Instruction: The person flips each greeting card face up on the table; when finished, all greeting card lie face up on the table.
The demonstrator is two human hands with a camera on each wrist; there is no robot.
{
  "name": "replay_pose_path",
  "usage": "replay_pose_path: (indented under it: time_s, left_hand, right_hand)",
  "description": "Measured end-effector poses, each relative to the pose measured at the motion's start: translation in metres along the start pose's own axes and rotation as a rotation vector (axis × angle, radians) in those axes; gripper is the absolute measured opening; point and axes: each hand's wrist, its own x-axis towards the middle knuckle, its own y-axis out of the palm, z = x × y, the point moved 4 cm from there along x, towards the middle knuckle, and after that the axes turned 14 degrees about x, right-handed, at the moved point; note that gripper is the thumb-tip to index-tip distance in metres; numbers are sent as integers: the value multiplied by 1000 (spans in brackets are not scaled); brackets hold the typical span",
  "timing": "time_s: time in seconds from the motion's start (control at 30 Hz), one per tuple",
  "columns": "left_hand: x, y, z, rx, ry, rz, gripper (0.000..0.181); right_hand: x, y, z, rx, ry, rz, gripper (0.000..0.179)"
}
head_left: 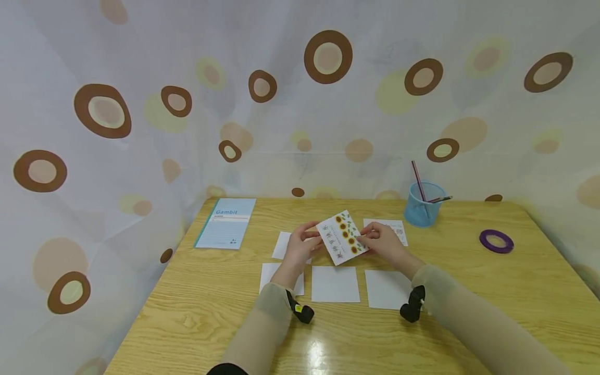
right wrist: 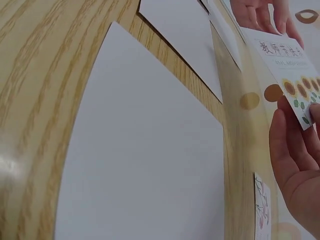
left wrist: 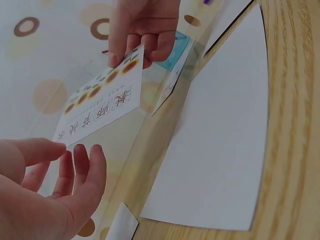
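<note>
A white greeting card with printed sunflowers and Chinese characters is held tilted above the table between both hands. My left hand pinches one end between thumb and finger, its other fingers loosely bent in the left wrist view. At the opposite end, my right hand grips the card near the sunflowers, thumb on the printed face. Below, blank white cards lie in a front row, with another white card partly hidden behind my left hand. A printed card lies beyond my right hand, partly covered by it.
A blue notebook lies at the back left of the wooden table. At the back right stands a blue mesh pen cup with pencils. A purple roll of tape lies farther right. A patterned curtain hangs behind.
</note>
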Motion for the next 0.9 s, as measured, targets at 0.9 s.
replay_pose_path:
  time_s: [0.9]
  left_hand:
    - [-3, 7, 7, 182, -38, 93, 42]
  right_hand:
    - [-2, -3, 2, -35, 0, 30, 60]
